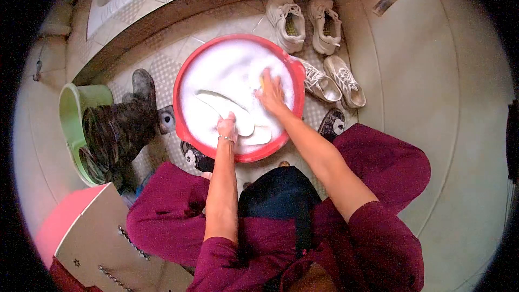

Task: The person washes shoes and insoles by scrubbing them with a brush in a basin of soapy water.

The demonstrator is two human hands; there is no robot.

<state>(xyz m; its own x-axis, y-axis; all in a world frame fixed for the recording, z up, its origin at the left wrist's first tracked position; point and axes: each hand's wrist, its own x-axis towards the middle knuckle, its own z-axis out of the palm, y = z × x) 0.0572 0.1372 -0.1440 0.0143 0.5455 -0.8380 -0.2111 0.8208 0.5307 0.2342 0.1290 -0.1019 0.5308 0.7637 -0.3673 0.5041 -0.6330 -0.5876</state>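
A red basin (pixel 181 124) full of white suds stands on the floor in front of me. My left hand (pixel 227 127) is closed on a long white shoe (pixel 230 109), which lies slantwise and partly sunk in the foam. Beside it, a second rounded white piece (pixel 258 136) shows near the basin's front rim; its kind is unclear. My right hand (pixel 271 96) is down in the suds on the right, slightly blurred, with its fingertips partly covered by foam. A small yellow patch shows at its fingers, too little to name.
Two pairs of white lace-up shoes (pixel 287 21) (pixel 346 82) stand right of the basin. On the left, dark boots (pixel 116 130) lean over a green tub (pixel 70 108). A pink and white box (pixel 92 221) stands at lower left, a tiled step (pixel 178 8) behind, a wall (pixel 432 103) on the right.
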